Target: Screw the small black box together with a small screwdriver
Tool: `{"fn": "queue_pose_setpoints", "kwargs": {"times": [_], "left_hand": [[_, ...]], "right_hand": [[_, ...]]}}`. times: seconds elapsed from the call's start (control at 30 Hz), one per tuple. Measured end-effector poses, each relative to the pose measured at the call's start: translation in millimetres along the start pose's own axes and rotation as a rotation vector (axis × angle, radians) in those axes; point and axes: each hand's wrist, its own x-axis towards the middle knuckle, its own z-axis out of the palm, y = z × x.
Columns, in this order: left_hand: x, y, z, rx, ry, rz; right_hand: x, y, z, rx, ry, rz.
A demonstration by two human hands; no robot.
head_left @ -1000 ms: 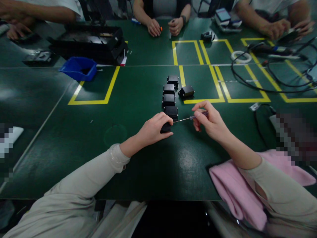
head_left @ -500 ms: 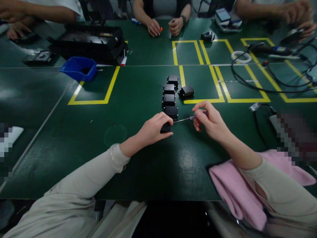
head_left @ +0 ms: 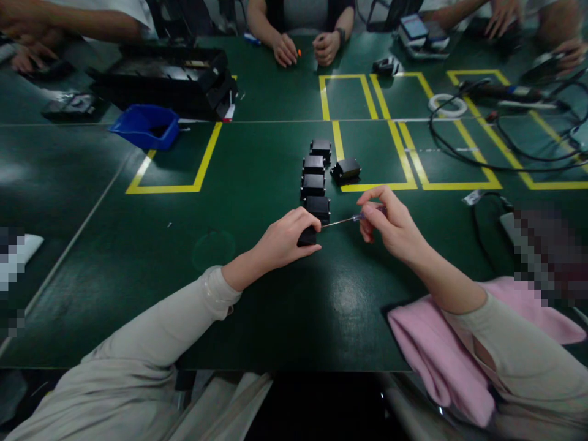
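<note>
My left hand is closed over a small black box that rests on the green table. My right hand pinches a thin screwdriver whose metal tip points left into that box. Just beyond my hands, a row of several more black boxes runs away from me. One further black box lies apart to the right of the row, on a yellow line.
A pink cloth lies under my right forearm. A blue bin and a black tray stand at the back left. Cables and a white tape ring lie at the back right. Other people's hands rest across the table.
My hands have stayed in place on the box and screwdriver. The person's hands at the far right corner have shifted.
</note>
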Motion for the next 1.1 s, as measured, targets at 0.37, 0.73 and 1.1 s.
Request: {"fn": "queue_pose_setpoints", "kwargs": {"times": [0.37, 0.73, 1.1], "left_hand": [[-0.4, 0.0, -0.1, -0.007, 0.001, 0.002], [0.0, 0.9, -0.7, -0.009, -0.005, -0.01], [-0.2, 0.4, -0.1, 0.002, -0.003, -0.004]], "right_hand": [[0.2, 0.0, -0.3, -0.013, 0.001, 0.005], [0.4, 0.0, -0.2, -0.017, 0.007, 0.003], [0.3, 4.7, -0.5, -0.032, 0.021, -0.013]]}}
